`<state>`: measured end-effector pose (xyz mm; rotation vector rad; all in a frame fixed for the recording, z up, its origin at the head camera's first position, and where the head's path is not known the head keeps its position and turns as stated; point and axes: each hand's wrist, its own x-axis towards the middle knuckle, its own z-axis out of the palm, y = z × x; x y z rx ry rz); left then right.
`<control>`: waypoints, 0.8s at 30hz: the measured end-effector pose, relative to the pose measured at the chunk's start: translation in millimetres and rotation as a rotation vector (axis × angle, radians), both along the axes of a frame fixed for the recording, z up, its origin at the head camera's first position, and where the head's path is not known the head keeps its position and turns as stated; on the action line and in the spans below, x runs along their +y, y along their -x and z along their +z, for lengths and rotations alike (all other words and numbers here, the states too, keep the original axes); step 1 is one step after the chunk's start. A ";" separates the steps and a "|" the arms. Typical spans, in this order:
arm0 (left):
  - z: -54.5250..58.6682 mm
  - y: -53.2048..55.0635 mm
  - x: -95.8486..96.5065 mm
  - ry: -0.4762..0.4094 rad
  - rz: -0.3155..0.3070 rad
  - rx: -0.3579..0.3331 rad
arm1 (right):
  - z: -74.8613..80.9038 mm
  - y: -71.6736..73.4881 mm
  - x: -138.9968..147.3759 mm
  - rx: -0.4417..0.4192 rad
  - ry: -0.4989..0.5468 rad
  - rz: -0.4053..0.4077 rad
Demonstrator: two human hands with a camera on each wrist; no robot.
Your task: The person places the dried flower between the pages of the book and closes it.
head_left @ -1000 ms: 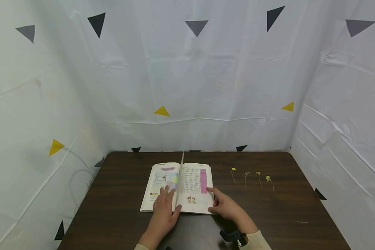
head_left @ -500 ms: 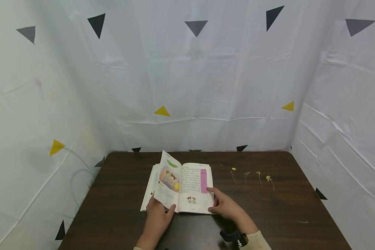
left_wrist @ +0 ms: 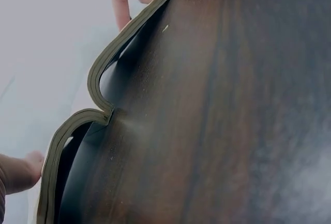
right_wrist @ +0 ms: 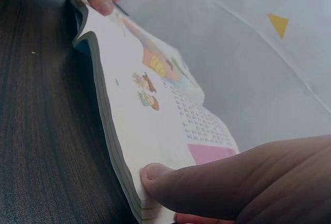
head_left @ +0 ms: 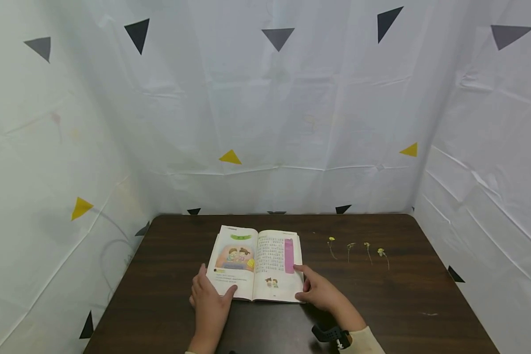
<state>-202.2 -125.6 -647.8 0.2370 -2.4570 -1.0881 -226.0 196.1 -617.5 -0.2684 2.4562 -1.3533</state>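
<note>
An open picture book [head_left: 234, 280] lies on the dark wooden table, with two cartoon children on its left page and a text block beside a pink strip on the right. My left hand [head_left: 209, 302] is at the book's lower left, its thumb on the page and its fairly straight fingers along the outer edge. At the right edge, my right hand [head_left: 320, 291] holds the book, thumb on the lower corner. The right wrist view shows that thumb [right_wrist: 160, 175] on top of the page; some of its fingers are hidden beneath.
Several small yellow-flowered stems, one a flower sprig [head_left: 331, 246], lie right of the book on the table [head_left: 402, 300]. White sheeting [head_left: 274, 123] with black and yellow triangles stands behind and at both sides.
One page has swung from upright at the spine over to the left and now lies flat, showing a different picture. My left hand has moved left to the book's edge; my right stays put.
</note>
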 end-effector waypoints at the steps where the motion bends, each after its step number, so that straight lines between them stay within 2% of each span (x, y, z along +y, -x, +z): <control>1: 0.6 0.0 -0.3 0.032 0.003 0.007 | -0.3 0.2 0.0 -0.001 -0.003 0.000; 3: 1.6 0.5 -0.3 0.099 -0.006 0.034 | -0.3 0.4 -0.1 -0.002 -0.010 0.000; 5: 3.9 1.5 1.1 0.155 -0.052 0.083 | 0.2 0.7 -0.2 -0.002 -0.015 -0.004; 9: 10.2 2.8 7.6 0.237 -0.213 0.214 | 1.4 0.6 -0.4 -0.002 -0.023 -0.007; 12: 14.5 3.3 15.0 0.289 -0.327 0.263 | 2.6 0.2 -1.0 -0.001 -0.023 -0.008; 14: 16.0 3.9 20.9 0.335 -0.380 0.260 | 2.6 -0.1 -1.2 -0.003 -0.023 -0.011; 17: 18.1 4.0 30.1 0.391 -0.423 0.224 | 2.7 -0.5 -1.4 -0.007 -0.023 -0.016; 24: 23.8 3.5 48.5 0.391 -0.507 0.084 | 3.0 -1.5 -1.6 0.005 -0.016 -0.013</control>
